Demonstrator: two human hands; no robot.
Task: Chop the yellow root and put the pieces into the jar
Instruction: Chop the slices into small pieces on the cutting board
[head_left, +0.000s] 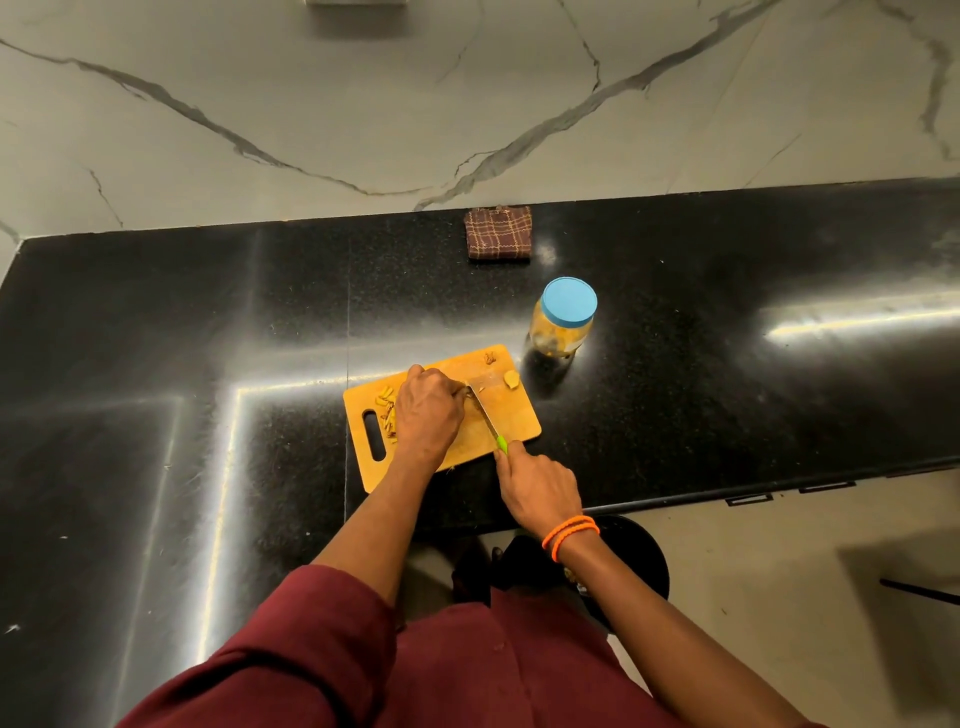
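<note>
A wooden cutting board (511, 415) lies on the black counter. My left hand (428, 410) rests on the board with curled fingers, holding down a piece of yellow root that its fingers mostly hide. My right hand (537, 486) grips the green handle of a knife (485, 413), whose blade lies against my left fingertips. Cut yellow pieces (387, 410) lie left of my left hand. One pale chunk (511, 380) sits near the board's far right corner. The clear jar (563, 322) with a blue lid stands just beyond the board, with yellow pieces inside.
A folded brown checked cloth (500, 232) lies by the marble wall behind the jar. The counter's front edge (779, 491) runs to the right of my right hand. A black round stool (641, 556) stands below it on the floor.
</note>
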